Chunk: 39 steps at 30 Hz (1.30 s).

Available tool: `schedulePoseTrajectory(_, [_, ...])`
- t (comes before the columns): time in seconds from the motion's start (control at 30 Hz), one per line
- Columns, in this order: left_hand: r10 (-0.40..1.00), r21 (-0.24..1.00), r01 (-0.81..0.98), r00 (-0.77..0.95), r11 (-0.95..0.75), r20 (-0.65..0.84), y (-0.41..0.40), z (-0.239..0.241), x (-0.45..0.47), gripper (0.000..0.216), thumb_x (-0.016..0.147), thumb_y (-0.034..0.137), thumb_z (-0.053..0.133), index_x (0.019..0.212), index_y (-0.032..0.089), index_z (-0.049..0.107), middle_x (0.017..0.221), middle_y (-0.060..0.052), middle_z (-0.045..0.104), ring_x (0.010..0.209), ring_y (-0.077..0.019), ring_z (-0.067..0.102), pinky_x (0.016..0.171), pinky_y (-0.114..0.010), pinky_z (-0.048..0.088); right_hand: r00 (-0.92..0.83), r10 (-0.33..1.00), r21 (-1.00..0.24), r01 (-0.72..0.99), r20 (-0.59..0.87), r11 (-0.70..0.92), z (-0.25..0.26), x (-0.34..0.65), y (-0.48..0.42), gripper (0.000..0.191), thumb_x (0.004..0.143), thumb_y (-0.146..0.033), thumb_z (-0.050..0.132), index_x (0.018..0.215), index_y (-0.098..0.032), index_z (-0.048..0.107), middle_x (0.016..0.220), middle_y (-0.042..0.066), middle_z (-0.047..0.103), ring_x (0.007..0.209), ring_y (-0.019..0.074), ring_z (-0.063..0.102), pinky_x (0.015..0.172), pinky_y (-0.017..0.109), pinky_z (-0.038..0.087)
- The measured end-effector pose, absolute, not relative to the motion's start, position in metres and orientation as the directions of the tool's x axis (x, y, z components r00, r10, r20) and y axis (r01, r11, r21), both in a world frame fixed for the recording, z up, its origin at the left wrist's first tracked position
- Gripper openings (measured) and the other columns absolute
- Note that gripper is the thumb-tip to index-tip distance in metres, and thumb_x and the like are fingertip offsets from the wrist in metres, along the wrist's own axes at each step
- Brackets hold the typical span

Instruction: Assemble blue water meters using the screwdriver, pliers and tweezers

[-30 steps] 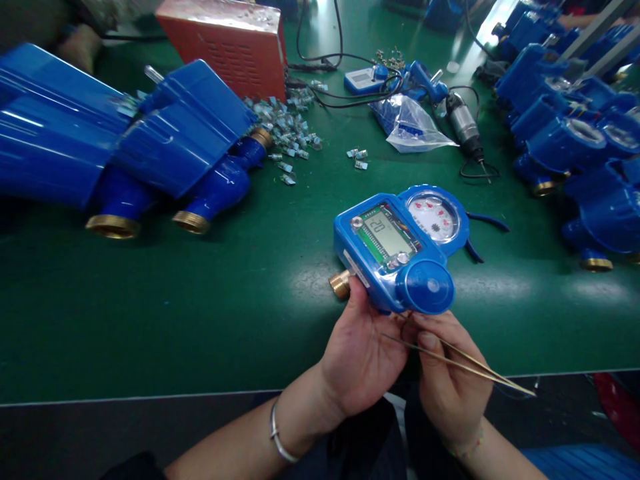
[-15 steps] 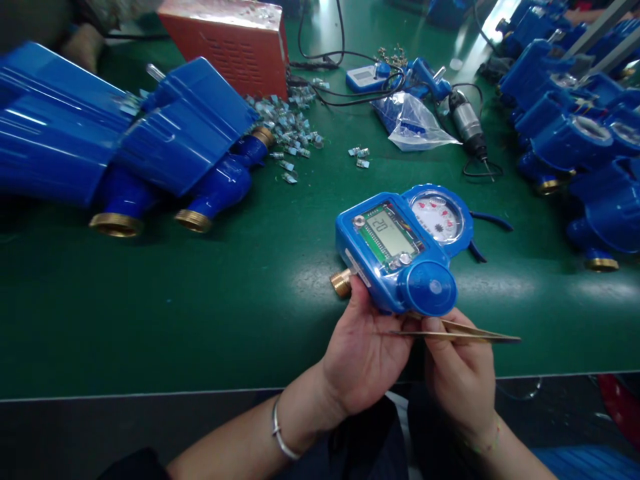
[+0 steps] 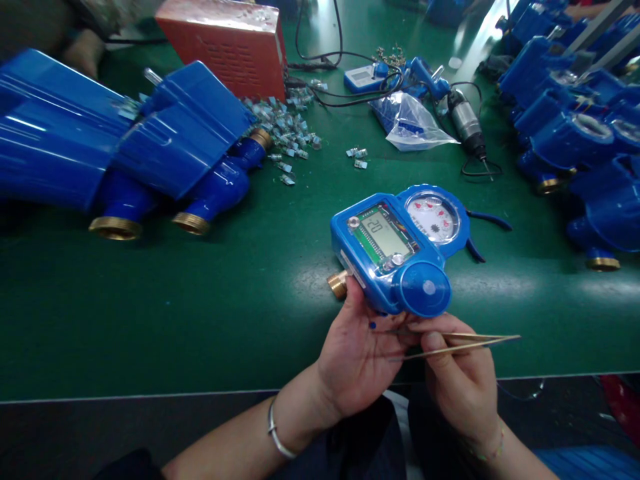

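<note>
A blue water meter with a small LCD reading "20", a round dial and a brass fitting sits at the near edge of the green mat. My left hand grips it from below at its near end. My right hand pinches brass tweezers, their tips pointing left at a tiny blue piece on my left palm, just under the meter's round cap.
Blue meters with brass ends lie at far left, more blue meters at right. A red box, a heap of small metal clips, a plastic bag, cables and a power tool fill the back. Another person's hand shows top left.
The tweezers swung from slanting down-right to nearly level, their tips now at my left palm. The meter shifted slightly left in my left hand.
</note>
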State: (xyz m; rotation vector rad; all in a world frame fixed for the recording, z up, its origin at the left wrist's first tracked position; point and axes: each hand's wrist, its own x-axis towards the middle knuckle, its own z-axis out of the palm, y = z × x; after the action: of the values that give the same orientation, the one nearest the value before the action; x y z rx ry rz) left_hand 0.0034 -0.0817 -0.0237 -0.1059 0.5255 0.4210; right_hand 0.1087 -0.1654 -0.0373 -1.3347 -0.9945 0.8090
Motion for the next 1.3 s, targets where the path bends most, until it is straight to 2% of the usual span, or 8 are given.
schedulePoseTrajectory(0.1, [0.400,-0.017,-0.467,0.774,0.884,-0.491,-0.079,-0.024,0.003,0.062,0.087,0.061,0.036,0.124,0.013,0.051,0.114,-0.014,0.064,0.102,-0.0252,0.061,0.092,-0.037,0.043,0.422,0.890,-0.985,0.090,0.174,0.150,-0.034,0.116,-0.170,0.018,0.088,-0.019,0.050,0.096,-0.023,0.065,0.079,0.003,0.061,0.077,0.0170,0.056,0.067,0.031,0.045])
schedulePoseTrajectory(0.23, [0.486,-0.012,-0.561,0.728,0.828,-0.484,-0.076,-0.028,-0.002,0.050,0.091,0.050,0.039,0.129,0.019,0.048,0.119,-0.010,0.063,0.114,-0.0265,0.054,0.103,-0.042,0.035,0.513,0.784,-0.933,0.263,0.350,0.245,-0.024,0.137,-0.171,0.018,0.088,-0.022,0.050,0.097,-0.022,0.066,0.082,0.005,0.061,0.080,0.0192,0.055,0.067,0.033,0.041])
schedulePoseTrajectory(0.43, [0.508,0.084,-0.535,0.726,0.841,-0.463,-0.072,-0.029,-0.019,0.053,0.090,0.052,0.036,0.122,0.016,0.056,0.111,-0.015,0.066,0.101,-0.0314,0.061,0.095,-0.044,0.042,0.356,0.778,-0.783,0.563,0.519,0.265,0.009,0.166,-0.152,0.015,0.087,-0.018,0.050,0.093,-0.019,0.065,0.097,0.007,0.060,0.093,0.0209,0.056,0.081,0.038,0.041])
schedulePoseTrajectory(0.57, [0.528,0.145,-0.536,0.682,0.831,-0.506,-0.080,-0.025,-0.018,0.055,0.094,0.047,0.028,0.101,0.009,0.068,0.092,-0.016,0.070,0.089,-0.0267,0.065,0.086,-0.038,0.048,0.179,0.858,-0.741,0.607,0.482,0.289,0.025,0.168,-0.131,0.013,0.088,-0.013,0.047,0.091,-0.017,0.060,0.095,0.006,0.061,0.093,0.0184,0.056,0.084,0.037,0.043])
schedulePoseTrajectory(0.67, [0.537,0.147,-0.554,0.655,0.820,-0.532,-0.091,-0.024,-0.013,0.058,0.095,0.041,0.023,0.092,0.006,0.070,0.092,-0.018,0.070,0.090,-0.0252,0.065,0.085,-0.036,0.049,0.112,0.887,-0.715,0.640,0.448,0.280,0.028,0.164,-0.121,0.011,0.088,-0.013,0.047,0.087,-0.016,0.058,0.089,0.005,0.060,0.088,0.0157,0.056,0.079,0.033,0.044])
schedulePoseTrajectory(0.8, [0.542,0.152,-0.564,0.630,0.812,-0.557,-0.103,-0.027,-0.009,0.044,0.093,0.029,0.032,0.094,0.005,0.070,0.103,-0.018,0.069,0.094,-0.0243,0.064,0.089,-0.036,0.047,0.106,0.891,-0.672,0.698,0.441,0.249,0.028,0.160,-0.118,0.011,0.089,-0.012,0.047,0.086,-0.016,0.057,0.088,0.004,0.059,0.086,0.0142,0.054,0.078,0.031,0.044])
schedulePoseTrajectory(1.0, [0.523,0.198,-0.509,0.642,0.838,-0.560,-0.104,-0.027,0.000,0.030,0.089,0.015,0.042,0.094,0.007,0.070,0.103,-0.014,0.069,0.096,-0.0221,0.063,0.092,-0.035,0.045,0.085,0.911,-0.659,0.717,0.404,0.225,0.031,0.161,-0.119,0.009,0.089,-0.012,0.048,0.088,-0.017,0.056,0.089,0.004,0.059,0.087,0.0140,0.054,0.078,0.030,0.044])
schedulePoseTrajectory(1.3, [0.445,0.202,-0.397,0.804,0.895,-0.394,-0.095,-0.031,0.006,0.039,0.093,0.021,0.033,0.104,0.002,0.066,0.104,-0.018,0.068,0.098,-0.0240,0.062,0.091,-0.035,0.045,-0.047,0.934,-0.614,0.741,0.353,0.270,0.039,0.166,-0.117,0.013,0.087,-0.007,0.048,0.087,-0.017,0.055,0.085,0.003,0.059,0.084,0.0142,0.054,0.076,0.031,0.044])
